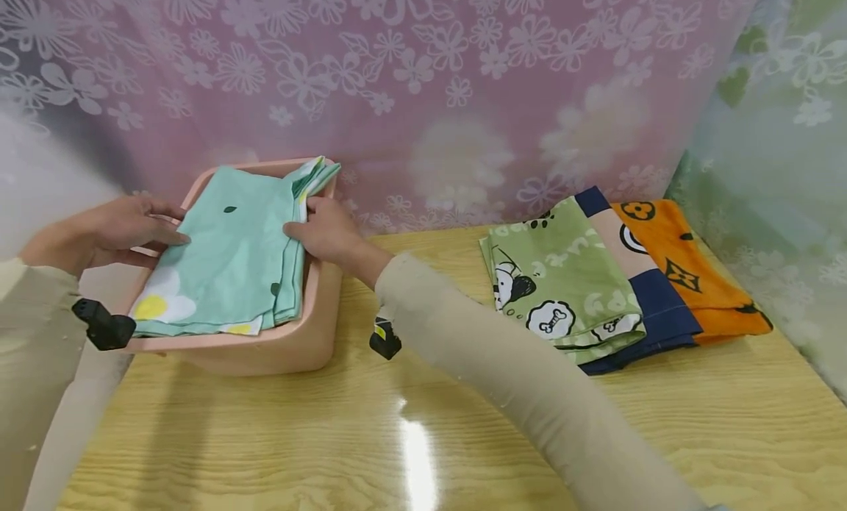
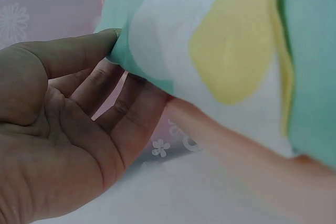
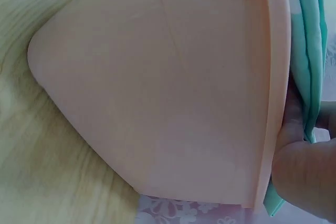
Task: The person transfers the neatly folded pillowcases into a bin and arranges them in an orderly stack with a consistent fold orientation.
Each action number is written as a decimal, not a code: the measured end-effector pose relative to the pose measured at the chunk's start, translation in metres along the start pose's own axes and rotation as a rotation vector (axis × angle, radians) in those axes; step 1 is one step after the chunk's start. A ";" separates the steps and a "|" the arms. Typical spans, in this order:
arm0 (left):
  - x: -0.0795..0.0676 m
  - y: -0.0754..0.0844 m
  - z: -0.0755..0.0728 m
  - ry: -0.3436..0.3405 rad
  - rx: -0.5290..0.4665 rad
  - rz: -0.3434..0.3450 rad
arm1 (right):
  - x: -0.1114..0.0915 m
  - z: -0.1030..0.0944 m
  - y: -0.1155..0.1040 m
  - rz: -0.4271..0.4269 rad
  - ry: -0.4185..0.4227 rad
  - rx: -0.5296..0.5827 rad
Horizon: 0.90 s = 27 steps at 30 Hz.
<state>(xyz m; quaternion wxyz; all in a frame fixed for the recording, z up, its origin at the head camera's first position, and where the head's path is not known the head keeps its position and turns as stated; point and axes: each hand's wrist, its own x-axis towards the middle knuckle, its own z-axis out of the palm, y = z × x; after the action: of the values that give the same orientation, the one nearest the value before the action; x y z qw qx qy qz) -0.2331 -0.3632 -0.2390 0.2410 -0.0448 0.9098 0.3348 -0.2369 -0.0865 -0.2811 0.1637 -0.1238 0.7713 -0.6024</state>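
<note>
A folded mint-green cloth [image 1: 241, 239] with white-and-yellow daisies lies in the mouth of a pink plastic bin [image 1: 324, 305], filling most of the opening. At its left edge my left hand [image 1: 129, 231] pinches the cloth; the left wrist view has the thumb on top and the fingers [image 2: 139, 106] beneath, beside the rim. My right hand [image 1: 331, 231] grips the layered right edge, thumb on the upper face. Close to the bin's rim [image 3: 278, 77], the right wrist view shows the right fingers around the same folds [image 3: 310, 61]. The bin's inside is hidden under the cloth.
Right of the bin, a green dog-print cloth [image 1: 562, 276], a navy-and-beige one [image 1: 662, 305] and an orange one [image 1: 717, 276] lie folded and overlapping on the wooden table [image 1: 298, 437]. Behind hangs a pink floral curtain [image 1: 423, 106]. My right sleeve [image 1: 503, 364] crosses the table.
</note>
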 end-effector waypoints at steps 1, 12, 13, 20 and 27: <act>0.001 0.000 0.001 0.001 -0.010 -0.003 | 0.000 0.000 0.000 -0.013 0.014 -0.045; 0.008 -0.004 0.004 0.041 -0.010 -0.002 | 0.001 -0.004 0.002 -0.004 0.041 -0.134; 0.008 -0.005 0.004 0.049 -0.006 0.001 | 0.001 -0.004 0.001 -0.001 0.049 -0.154; 0.001 -0.012 0.003 0.068 -0.003 -0.007 | 0.001 0.005 0.000 0.027 0.093 -0.204; -0.002 -0.016 0.003 0.047 -0.044 -0.003 | 0.001 0.006 0.000 0.039 0.088 -0.136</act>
<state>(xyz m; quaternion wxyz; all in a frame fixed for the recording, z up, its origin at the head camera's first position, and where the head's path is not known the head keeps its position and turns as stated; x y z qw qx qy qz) -0.2261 -0.3737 -0.2492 0.2191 -0.0592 0.9076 0.3533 -0.2354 -0.0921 -0.2828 0.1325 -0.0927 0.8191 -0.5504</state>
